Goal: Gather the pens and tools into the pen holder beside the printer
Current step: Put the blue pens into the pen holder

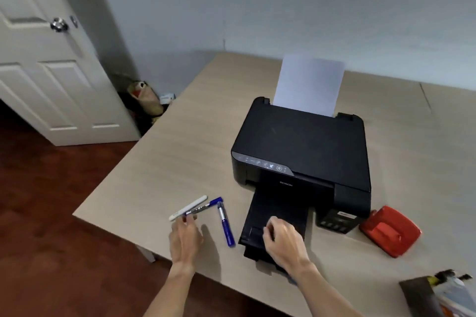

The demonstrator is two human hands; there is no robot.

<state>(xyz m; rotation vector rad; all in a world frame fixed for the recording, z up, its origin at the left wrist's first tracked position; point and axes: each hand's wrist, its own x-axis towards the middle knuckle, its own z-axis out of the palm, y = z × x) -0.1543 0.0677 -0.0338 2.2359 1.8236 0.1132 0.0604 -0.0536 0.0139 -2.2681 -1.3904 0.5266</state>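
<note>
Dim, soft light; blurry overall, edges bowed by wide-angle lens.

Light wood-grain table (195, 141), with a black printer (304, 147) near the middle and a red hole punch (390, 230) just beside it on the right. Near the left front edge, a white pen (189, 207), a blue-capped marker (206, 205) and a blue pen (226, 224), lying close together. At the front right corner, a dark holder (422, 296), only partly visible.
</note>
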